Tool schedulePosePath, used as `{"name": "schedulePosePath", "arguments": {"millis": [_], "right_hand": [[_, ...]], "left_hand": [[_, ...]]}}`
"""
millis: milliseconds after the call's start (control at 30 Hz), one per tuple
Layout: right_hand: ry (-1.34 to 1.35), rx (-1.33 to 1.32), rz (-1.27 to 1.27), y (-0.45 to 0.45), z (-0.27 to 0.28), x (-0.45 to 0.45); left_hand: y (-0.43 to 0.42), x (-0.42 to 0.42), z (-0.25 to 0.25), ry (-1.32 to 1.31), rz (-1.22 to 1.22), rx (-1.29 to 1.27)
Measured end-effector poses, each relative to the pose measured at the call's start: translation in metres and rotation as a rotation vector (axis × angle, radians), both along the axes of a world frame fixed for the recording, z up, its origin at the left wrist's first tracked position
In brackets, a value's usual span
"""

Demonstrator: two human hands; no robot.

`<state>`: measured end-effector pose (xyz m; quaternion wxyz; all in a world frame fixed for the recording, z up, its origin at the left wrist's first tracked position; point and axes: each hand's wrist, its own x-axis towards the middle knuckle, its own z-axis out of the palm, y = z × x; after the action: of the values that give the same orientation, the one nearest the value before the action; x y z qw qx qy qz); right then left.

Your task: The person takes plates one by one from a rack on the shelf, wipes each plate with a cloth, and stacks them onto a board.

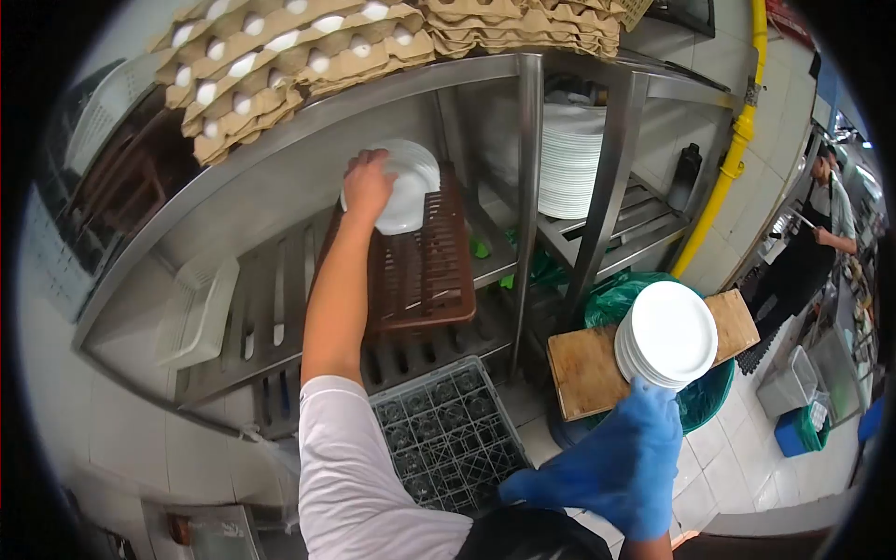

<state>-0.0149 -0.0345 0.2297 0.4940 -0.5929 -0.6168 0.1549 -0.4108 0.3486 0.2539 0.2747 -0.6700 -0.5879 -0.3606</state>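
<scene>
My bare left hand (369,184) reaches to the shelf and grips the rim of white plates (411,191), which lie in a brown slotted plastic crate (423,271). Its fingers curl over the edge; the thumb side is partly hidden. Low on the right, my blue-gloved right hand (646,425) closes on the near side of a stack of white plates (670,331). Behind this stack is a wooden board (583,373); whether it carries the stack's weight I cannot tell. Loose blue material (551,481) hangs left of the glove.
Egg trays (299,56) lie along the rack's top. A tall plate stack (571,159) stands behind a metal post (528,215). Below are a glass rack (453,434) and a green-bagged bin (705,397). A white basket (199,313) sits left; another person (812,233) stands far right.
</scene>
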Motion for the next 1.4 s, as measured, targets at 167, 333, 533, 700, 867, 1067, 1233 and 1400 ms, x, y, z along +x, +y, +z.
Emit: {"name": "schedulePosePath", "arguments": {"millis": [167,333,533,700,867,1067,1233,1400], "right_hand": [[-0.937,-0.170,-0.017,0.008,0.023,-0.009],[-0.853,0.152,-0.483,-0.013,-0.027,-0.006],[-0.859,-0.140,-0.202,-0.002,0.003,0.011],[-0.996,-0.178,-0.078,0.012,0.009,0.031],[-1.202,-0.046,0.172,0.016,-0.001,0.032],[-0.538,-0.173,0.247,-0.034,-0.025,0.069],[-0.228,0.035,0.183,-0.090,-0.010,0.133],[-0.274,0.430,-0.182,-0.117,-0.085,0.218]], "left_hand": [[0.054,-0.016,-0.011,0.114,0.120,-0.100],[0.061,-0.028,-0.002,0.160,0.130,-0.168],[-0.011,-0.044,0.023,0.209,-0.314,0.228],[-0.165,0.015,0.051,0.044,-0.544,0.351],[-0.289,0.121,0.031,-0.713,-0.625,-0.160],[-0.325,0.166,-0.066,-1.503,-1.030,-0.674],[-0.363,0.218,-0.295,-0.702,-0.672,-0.856],[-0.378,0.188,-0.256,-0.257,-0.306,-0.806]]}}
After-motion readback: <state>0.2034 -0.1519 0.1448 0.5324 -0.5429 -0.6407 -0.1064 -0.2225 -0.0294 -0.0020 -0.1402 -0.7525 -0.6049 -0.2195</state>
